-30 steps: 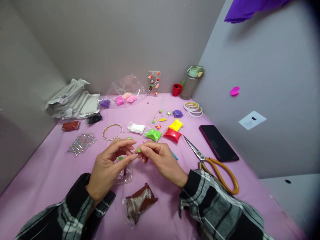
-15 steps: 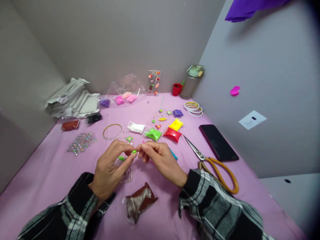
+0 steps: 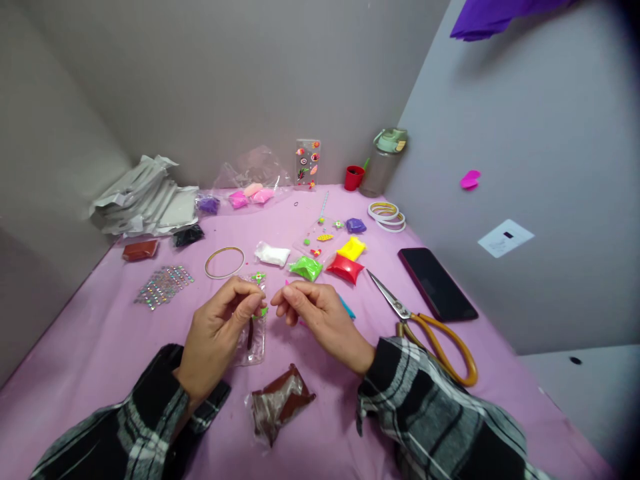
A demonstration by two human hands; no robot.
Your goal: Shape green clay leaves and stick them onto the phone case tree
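Thumb and forefinger of my left hand (image 3: 220,330) are pinched together over a clear phone case (image 3: 257,350). They close on a small piece of green clay, mostly hidden by the fingertips. On the case lie a dark brown strip (image 3: 251,333) and a green-and-white flower (image 3: 259,277); green (image 3: 264,311) also shows just under the fingertips. My right hand (image 3: 320,320) is beside it, a small gap apart, fingers curled and thumb pressed to the forefinger. A pink tip (image 3: 287,283) shows by that thumb; what it belongs to is hidden.
A brown clay packet (image 3: 283,400) lies in front. White (image 3: 273,254), green (image 3: 306,268), red (image 3: 346,269) and yellow (image 3: 352,249) packets lie behind the hands. Scissors (image 3: 400,310) and a phone (image 3: 437,285) are at right, rhinestones (image 3: 163,287) and a tape ring (image 3: 206,265) at left.
My left hand has drawn slightly left, away from the right fingers, and its fingertips have closed over the green clay. More of the phone case shows. My right hand has barely moved.
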